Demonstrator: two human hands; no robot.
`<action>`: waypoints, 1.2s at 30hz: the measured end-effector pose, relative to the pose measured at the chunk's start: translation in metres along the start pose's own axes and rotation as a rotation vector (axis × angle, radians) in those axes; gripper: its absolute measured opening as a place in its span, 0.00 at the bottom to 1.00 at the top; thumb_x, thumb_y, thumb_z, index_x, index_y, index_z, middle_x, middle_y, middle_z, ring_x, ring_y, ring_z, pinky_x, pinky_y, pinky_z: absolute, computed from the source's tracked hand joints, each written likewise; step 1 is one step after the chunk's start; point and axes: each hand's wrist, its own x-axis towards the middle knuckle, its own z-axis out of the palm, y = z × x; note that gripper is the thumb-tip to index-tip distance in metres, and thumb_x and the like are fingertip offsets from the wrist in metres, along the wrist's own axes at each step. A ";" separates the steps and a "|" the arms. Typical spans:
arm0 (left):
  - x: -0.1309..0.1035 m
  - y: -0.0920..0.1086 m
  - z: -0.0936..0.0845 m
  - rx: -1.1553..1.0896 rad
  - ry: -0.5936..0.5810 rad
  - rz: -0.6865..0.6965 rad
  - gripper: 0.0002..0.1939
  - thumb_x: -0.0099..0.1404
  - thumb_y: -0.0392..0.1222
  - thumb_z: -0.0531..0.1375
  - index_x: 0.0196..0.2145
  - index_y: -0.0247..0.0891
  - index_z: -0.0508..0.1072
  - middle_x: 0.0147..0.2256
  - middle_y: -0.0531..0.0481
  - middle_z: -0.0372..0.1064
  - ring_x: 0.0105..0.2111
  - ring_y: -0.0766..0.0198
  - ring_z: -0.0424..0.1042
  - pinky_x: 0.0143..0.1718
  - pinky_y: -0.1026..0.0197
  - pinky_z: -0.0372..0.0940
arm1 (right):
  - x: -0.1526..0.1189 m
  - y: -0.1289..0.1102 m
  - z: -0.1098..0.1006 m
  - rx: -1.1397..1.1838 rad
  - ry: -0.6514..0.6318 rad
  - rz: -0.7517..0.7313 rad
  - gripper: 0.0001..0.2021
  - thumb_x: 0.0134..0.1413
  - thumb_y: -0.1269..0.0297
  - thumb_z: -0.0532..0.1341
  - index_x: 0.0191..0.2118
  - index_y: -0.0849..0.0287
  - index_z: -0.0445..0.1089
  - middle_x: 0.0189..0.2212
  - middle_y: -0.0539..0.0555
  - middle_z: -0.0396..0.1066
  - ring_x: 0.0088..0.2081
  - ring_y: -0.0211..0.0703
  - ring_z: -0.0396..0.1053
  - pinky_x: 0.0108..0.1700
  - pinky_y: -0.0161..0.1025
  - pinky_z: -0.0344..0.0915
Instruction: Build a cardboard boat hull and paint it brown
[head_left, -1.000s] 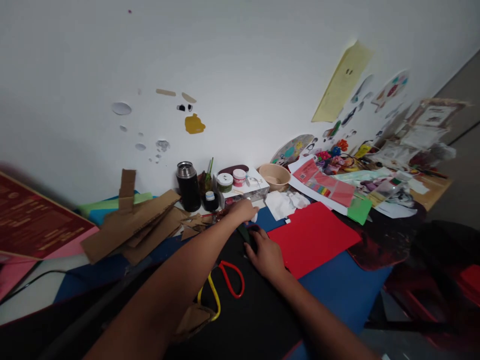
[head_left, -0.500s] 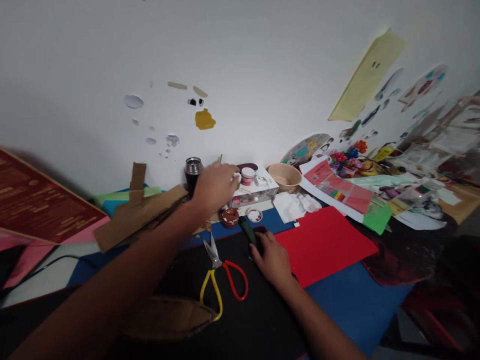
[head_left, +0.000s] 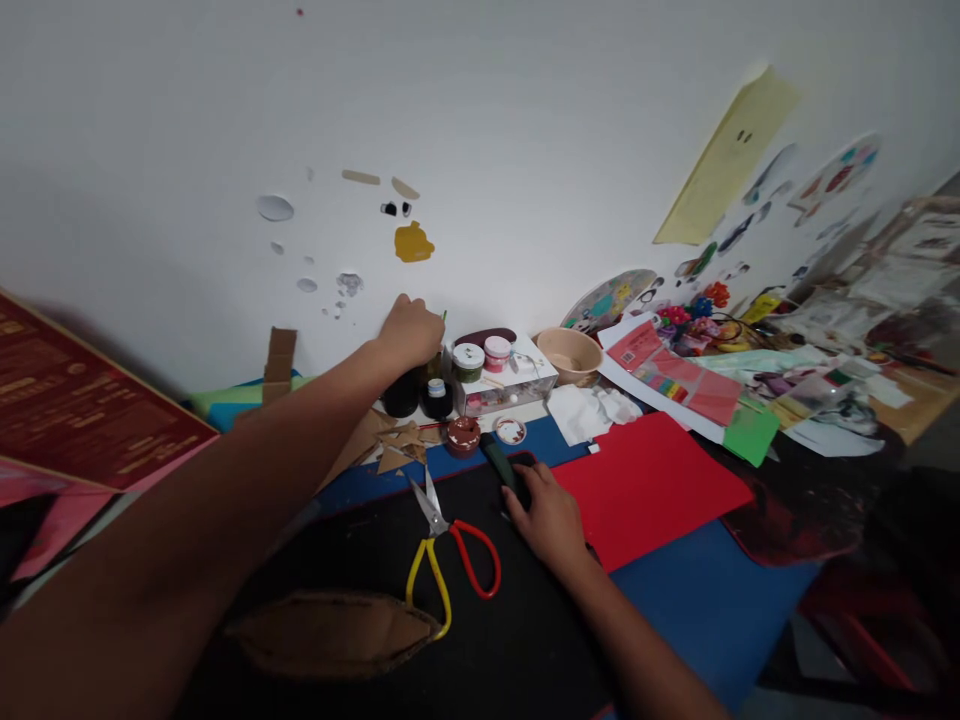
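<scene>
My left hand (head_left: 411,332) reaches to the wall side of the desk, above a black tumbler (head_left: 401,398). Its fingers curl downward, and their tips are hidden behind the hand. A small dark bottle with a white cap (head_left: 436,398) stands just right of the tumbler. My right hand (head_left: 551,512) rests on the black mat, its thumb and fingers around the near end of a long dark green tool (head_left: 496,458). Scissors (head_left: 439,525) with one yellow and one red handle lie partly open between my arms. Below them is a pointed, boat-shaped cardboard piece (head_left: 330,635).
A white box (head_left: 517,385) carries a green jar (head_left: 468,362) and a pink jar (head_left: 497,352). Before it sit an open brown paint jar (head_left: 463,436) and its lid (head_left: 511,431). Red sheet (head_left: 652,490), beige bowl (head_left: 570,352) and cardboard scraps (head_left: 405,445) lie around.
My left hand has moved left from the white box to above the tumbler, uncovering the green jar and the dark bottle. My right hand has stayed on the dark green tool.
</scene>
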 end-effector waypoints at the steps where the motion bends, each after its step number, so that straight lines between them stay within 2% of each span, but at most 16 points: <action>1: 0.000 -0.001 -0.001 0.004 0.008 0.001 0.11 0.68 0.43 0.62 0.38 0.37 0.84 0.40 0.34 0.80 0.50 0.44 0.69 0.52 0.48 0.53 | 0.000 0.000 0.000 0.000 0.004 0.003 0.20 0.70 0.56 0.57 0.60 0.58 0.72 0.52 0.62 0.74 0.46 0.55 0.78 0.45 0.45 0.72; 6: 0.002 -0.022 -0.016 -0.005 0.073 -0.061 0.17 0.72 0.50 0.58 0.41 0.39 0.84 0.41 0.37 0.79 0.50 0.45 0.68 0.54 0.48 0.54 | 0.000 0.001 0.002 -0.008 0.008 0.005 0.19 0.70 0.55 0.57 0.60 0.55 0.73 0.52 0.61 0.75 0.46 0.55 0.78 0.44 0.44 0.72; 12: -0.001 -0.055 -0.034 -0.227 0.172 -0.239 0.20 0.74 0.52 0.56 0.46 0.37 0.83 0.44 0.38 0.79 0.55 0.41 0.69 0.58 0.44 0.52 | 0.000 0.003 0.003 -0.007 0.006 0.001 0.19 0.70 0.55 0.58 0.60 0.56 0.73 0.53 0.61 0.74 0.47 0.55 0.78 0.45 0.44 0.72; 17: -0.006 -0.067 -0.040 -0.231 0.246 -0.309 0.21 0.74 0.55 0.55 0.43 0.42 0.84 0.40 0.41 0.80 0.50 0.44 0.72 0.55 0.43 0.56 | 0.000 0.002 0.002 -0.012 -0.010 0.008 0.20 0.70 0.54 0.58 0.60 0.57 0.73 0.53 0.62 0.74 0.47 0.55 0.78 0.45 0.44 0.72; 27: -0.011 -0.068 -0.035 -0.173 0.305 -0.248 0.19 0.74 0.54 0.56 0.41 0.42 0.84 0.35 0.41 0.79 0.46 0.44 0.73 0.52 0.42 0.58 | 0.000 0.002 0.000 0.076 0.018 -0.004 0.20 0.69 0.54 0.59 0.58 0.60 0.75 0.51 0.63 0.76 0.46 0.56 0.78 0.44 0.45 0.71; 32: -0.015 -0.062 -0.030 -0.125 0.307 -0.154 0.19 0.75 0.51 0.56 0.40 0.39 0.84 0.37 0.38 0.79 0.47 0.44 0.71 0.49 0.46 0.57 | 0.002 0.009 -0.001 0.373 0.067 0.037 0.18 0.68 0.53 0.58 0.49 0.59 0.79 0.44 0.61 0.80 0.44 0.54 0.78 0.44 0.44 0.70; 36: -0.019 -0.056 -0.036 -0.067 0.331 -0.034 0.19 0.76 0.49 0.55 0.42 0.38 0.83 0.38 0.38 0.78 0.47 0.45 0.69 0.47 0.49 0.56 | 0.008 0.011 -0.008 0.593 0.120 0.095 0.19 0.67 0.50 0.57 0.43 0.59 0.80 0.40 0.60 0.82 0.42 0.55 0.79 0.44 0.45 0.71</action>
